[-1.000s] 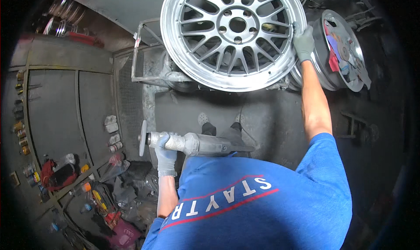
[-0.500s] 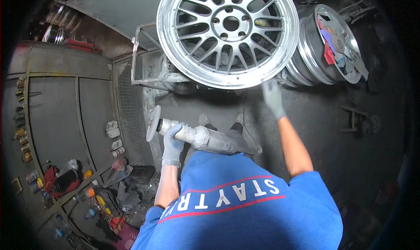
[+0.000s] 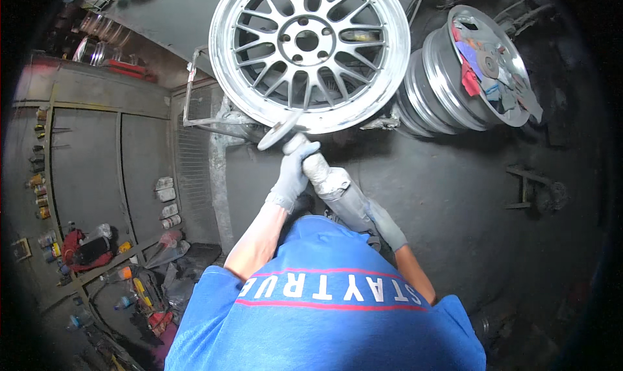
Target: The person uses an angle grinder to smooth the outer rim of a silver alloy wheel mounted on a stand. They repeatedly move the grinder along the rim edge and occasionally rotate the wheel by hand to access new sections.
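Observation:
A grey angle grinder (image 3: 341, 196) slants across in front of my body, its round disc (image 3: 279, 131) at the lower left rim of a silver mesh-spoke wheel rim (image 3: 324, 121). Whether the disc touches the metal I cannot tell. My left hand (image 3: 293, 176), in a light grey glove, is wrapped round the grinder's neck just behind the disc. Farther back, my gloved right hand (image 3: 387, 227) grips the grinder's body near its rear end. The wheel rim lies face up on a stand with a metal frame (image 3: 189, 98).
Right of the wheel rim, another rim (image 3: 441, 79) lies on its side, with cloths and discs (image 3: 487, 62) on top. A small metal stand (image 3: 525, 186) is on the floor at right. Shelves with cans (image 3: 40, 196) and bags (image 3: 91, 251) line the left.
My right hand has left the wheel's edge and taken hold of the grinder's body. The grinder has risen and turned, bringing its disc up to the wheel rim.

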`<action>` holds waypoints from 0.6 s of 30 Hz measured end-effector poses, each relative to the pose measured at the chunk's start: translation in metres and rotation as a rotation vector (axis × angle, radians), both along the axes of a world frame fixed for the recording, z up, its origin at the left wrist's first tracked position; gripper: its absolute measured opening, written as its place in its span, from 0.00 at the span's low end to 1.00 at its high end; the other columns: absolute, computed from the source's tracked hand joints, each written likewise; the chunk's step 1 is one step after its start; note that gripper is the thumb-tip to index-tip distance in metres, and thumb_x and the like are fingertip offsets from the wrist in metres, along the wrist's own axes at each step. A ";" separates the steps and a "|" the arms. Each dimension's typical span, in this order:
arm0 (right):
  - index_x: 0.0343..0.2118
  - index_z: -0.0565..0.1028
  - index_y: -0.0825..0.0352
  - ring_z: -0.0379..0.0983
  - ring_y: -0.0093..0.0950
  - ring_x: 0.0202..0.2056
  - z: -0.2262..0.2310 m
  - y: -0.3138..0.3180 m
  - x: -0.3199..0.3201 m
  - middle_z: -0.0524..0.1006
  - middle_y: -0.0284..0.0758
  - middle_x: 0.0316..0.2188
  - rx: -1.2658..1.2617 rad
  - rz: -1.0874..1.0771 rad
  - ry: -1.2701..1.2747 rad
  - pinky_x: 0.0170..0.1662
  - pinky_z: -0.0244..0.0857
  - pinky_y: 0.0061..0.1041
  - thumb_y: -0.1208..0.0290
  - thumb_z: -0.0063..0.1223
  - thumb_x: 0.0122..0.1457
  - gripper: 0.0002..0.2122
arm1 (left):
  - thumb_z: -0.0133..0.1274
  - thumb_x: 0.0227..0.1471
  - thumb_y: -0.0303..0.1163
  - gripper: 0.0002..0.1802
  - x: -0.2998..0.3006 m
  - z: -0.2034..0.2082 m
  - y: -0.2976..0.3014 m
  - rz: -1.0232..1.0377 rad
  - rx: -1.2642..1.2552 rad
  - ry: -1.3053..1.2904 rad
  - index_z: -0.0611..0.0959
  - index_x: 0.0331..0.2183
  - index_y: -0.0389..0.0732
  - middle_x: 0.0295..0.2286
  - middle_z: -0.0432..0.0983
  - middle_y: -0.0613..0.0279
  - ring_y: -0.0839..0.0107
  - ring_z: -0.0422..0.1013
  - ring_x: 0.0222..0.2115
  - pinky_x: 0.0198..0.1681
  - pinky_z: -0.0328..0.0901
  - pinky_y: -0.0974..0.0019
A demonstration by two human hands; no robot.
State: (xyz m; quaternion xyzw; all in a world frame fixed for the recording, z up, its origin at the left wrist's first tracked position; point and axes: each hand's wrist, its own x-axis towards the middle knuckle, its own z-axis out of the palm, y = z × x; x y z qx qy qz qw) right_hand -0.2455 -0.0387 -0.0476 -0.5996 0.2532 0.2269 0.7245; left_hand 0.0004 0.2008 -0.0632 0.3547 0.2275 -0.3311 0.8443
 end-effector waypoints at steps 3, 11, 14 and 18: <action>0.66 0.73 0.72 0.72 0.30 0.60 0.062 -0.032 -0.017 0.78 0.40 0.59 -0.113 -0.023 -0.033 0.65 0.64 0.30 0.56 0.51 0.77 0.25 | 0.66 0.61 0.31 0.06 -0.006 0.045 -0.070 -0.034 0.077 0.019 0.86 0.41 0.46 0.34 0.82 0.66 0.71 0.79 0.35 0.42 0.75 0.62; 0.68 0.70 0.72 0.72 0.33 0.61 0.140 -0.048 -0.048 0.77 0.42 0.59 -0.085 -0.306 0.177 0.66 0.64 0.32 0.53 0.53 0.75 0.29 | 0.73 0.57 0.42 0.28 -0.021 0.044 -0.156 -0.156 0.053 -0.100 0.82 0.54 0.42 0.43 0.82 0.64 0.71 0.78 0.41 0.47 0.75 0.60; 0.68 0.70 0.72 0.72 0.33 0.61 0.134 -0.027 -0.055 0.77 0.43 0.60 -0.131 -0.375 0.084 0.66 0.64 0.33 0.52 0.53 0.75 0.29 | 0.73 0.57 0.43 0.29 -0.018 0.045 -0.161 -0.161 0.044 -0.120 0.82 0.55 0.42 0.43 0.82 0.64 0.71 0.78 0.42 0.47 0.75 0.60; 0.68 0.69 0.75 0.72 0.34 0.61 0.161 0.015 -0.036 0.76 0.46 0.61 -0.233 -0.337 0.107 0.66 0.65 0.34 0.51 0.52 0.76 0.30 | 0.72 0.58 0.44 0.30 -0.006 0.028 -0.139 -0.218 -0.054 -0.031 0.82 0.55 0.40 0.42 0.82 0.64 0.71 0.79 0.40 0.45 0.75 0.61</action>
